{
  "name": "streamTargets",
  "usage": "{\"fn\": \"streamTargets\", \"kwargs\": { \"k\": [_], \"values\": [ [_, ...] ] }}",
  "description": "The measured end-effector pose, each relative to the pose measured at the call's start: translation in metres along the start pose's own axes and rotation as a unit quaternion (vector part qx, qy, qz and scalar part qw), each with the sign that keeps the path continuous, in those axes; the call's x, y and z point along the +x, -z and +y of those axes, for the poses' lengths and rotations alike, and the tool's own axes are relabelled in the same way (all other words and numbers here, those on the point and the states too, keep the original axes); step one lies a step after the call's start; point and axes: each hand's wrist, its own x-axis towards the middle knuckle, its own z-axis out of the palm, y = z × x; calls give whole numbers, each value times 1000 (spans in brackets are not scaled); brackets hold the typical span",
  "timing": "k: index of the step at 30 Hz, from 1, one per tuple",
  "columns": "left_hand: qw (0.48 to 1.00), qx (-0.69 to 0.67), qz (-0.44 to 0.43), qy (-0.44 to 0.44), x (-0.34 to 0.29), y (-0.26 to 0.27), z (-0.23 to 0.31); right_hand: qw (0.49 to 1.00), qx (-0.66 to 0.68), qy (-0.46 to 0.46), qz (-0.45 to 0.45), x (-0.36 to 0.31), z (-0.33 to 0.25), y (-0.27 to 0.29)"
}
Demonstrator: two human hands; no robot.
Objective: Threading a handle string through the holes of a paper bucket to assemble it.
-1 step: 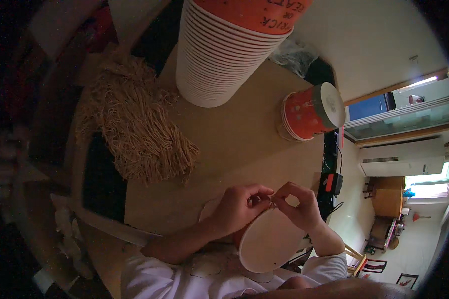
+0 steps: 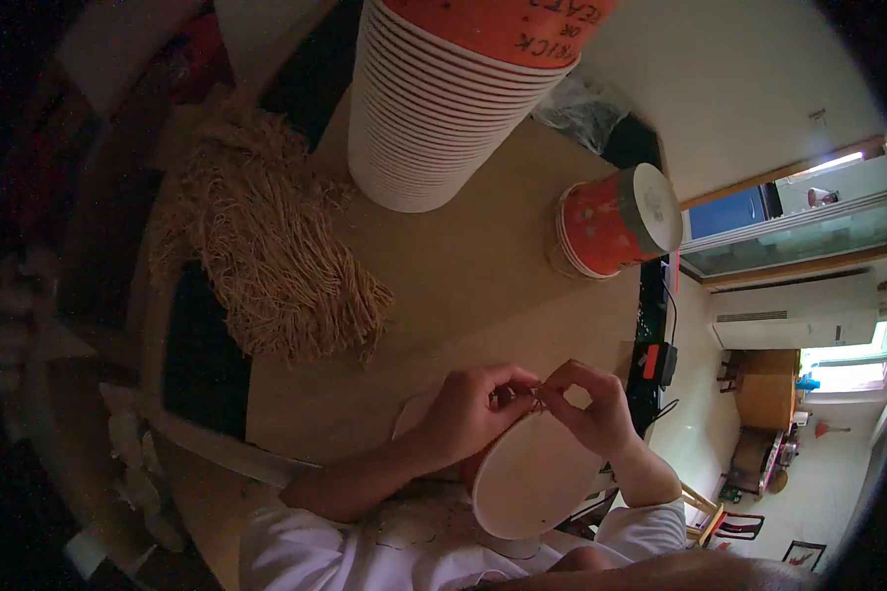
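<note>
Down near the lower edge of the head view, both hands meet over the rim of a paper cup (image 2: 532, 483) that sits upside down close to the person's body, its pale round base facing the camera and a sliver of orange wall showing under the left side. The left hand (image 2: 473, 409) comes in from the lower left, its fingers curled and its thumb and forefinger pressed together at the cup's upper edge. The right hand (image 2: 586, 404) comes from the lower right, its fingertips likewise pinched, and the two pinches touch at one spot on the rim. What lies between the fingertips is too small to make out; it may be a thin strand. Both sleeves are white.

The cup rests at the near edge of a tan wooden table (image 2: 463, 256). To the left on the table lies a thick bundle of tan string (image 2: 266, 266), loose and fringed at its lower end, well apart from the hands. At the far side a tall stack of nested cups (image 2: 434, 108) leans toward the camera, white-ribbed below an orange outer cup. To the right, a short stack of orange cups (image 2: 611, 222) lies tipped on its side, its white base turned rightward. A crumpled clear plastic bag (image 2: 581, 108) sits beyond it.
</note>
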Motion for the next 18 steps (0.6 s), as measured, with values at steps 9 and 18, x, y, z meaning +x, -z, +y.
{"fn": "streamTargets", "kwargs": {
  "k": [9, 18],
  "values": [
    [999, 35, 15, -16, -3, -2, 1, 1000, 22, -6, -2, 0, 0, -1],
    [998, -41, 49, 3, 0, -8, -9, 1000, -1, -6, 1, -5, 10, -1]
  ]
}}
